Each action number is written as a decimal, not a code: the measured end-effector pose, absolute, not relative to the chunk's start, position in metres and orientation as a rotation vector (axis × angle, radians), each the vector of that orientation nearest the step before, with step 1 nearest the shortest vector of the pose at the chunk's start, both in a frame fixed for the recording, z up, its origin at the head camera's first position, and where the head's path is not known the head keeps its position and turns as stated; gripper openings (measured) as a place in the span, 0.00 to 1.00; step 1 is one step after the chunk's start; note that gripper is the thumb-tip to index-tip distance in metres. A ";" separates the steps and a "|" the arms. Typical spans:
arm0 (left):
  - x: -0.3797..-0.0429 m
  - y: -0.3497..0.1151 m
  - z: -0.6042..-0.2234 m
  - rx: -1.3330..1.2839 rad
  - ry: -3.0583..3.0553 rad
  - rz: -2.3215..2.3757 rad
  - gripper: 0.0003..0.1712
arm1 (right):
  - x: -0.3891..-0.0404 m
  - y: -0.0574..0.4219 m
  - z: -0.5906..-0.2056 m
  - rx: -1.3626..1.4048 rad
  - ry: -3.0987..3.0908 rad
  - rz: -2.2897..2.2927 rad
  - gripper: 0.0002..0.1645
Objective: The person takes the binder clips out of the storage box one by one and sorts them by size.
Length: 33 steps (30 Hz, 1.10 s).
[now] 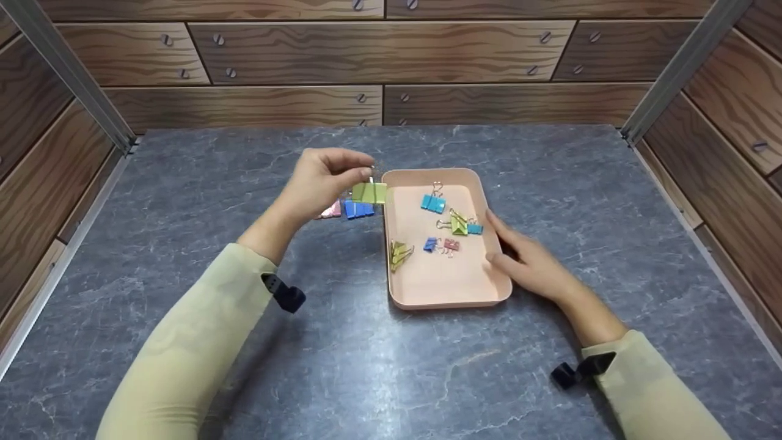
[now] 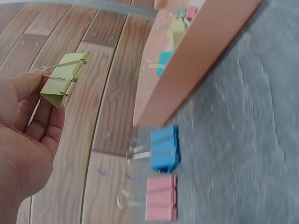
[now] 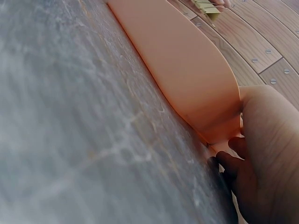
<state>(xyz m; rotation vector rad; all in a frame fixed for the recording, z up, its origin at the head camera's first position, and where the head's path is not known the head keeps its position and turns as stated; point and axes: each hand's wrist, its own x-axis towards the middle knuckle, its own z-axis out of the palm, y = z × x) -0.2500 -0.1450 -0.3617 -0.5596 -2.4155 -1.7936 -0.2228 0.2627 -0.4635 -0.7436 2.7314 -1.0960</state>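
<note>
My left hand (image 1: pixel 321 183) pinches a large yellow-green binder clip (image 1: pixel 369 193) by its wire handle, above the table at the tray's left rim. In the left wrist view the same binder clip (image 2: pixel 63 79) hangs from thumb and fingertips, apart from everything else. My right hand (image 1: pixel 531 260) grips the right wall of a shallow peach tray (image 1: pixel 449 293), thumb over the rim and fingers outside. Inside the tray lie a blue clip (image 1: pixel 433 203), a green clip (image 1: pixel 459 224), a yellow clip (image 1: pixel 399 253), a small pink clip (image 1: pixel 451 244) and others.
On the table left of the tray lie a blue binder clip (image 2: pixel 163 148) and a pink binder clip (image 2: pixel 160 198), side by side. Wood-patterned walls (image 1: pixel 379 52) enclose the grey marbled table (image 1: pixel 342 366) at the back and sides.
</note>
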 end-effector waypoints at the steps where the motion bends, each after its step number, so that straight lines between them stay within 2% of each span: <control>1: -0.251 -0.149 -0.363 -0.537 -2.419 -1.787 0.10 | -0.223 0.263 -0.464 -0.744 2.732 -1.096 0.47; 22: -0.267 -0.230 -0.395 -0.162 -2.408 -1.717 0.13 | -0.223 0.264 -0.463 -0.740 2.739 -1.099 0.46; 33: -0.270 -0.252 -0.416 -0.046 -2.381 -1.758 0.14 | -0.222 0.265 -0.464 -0.730 2.734 -1.091 0.46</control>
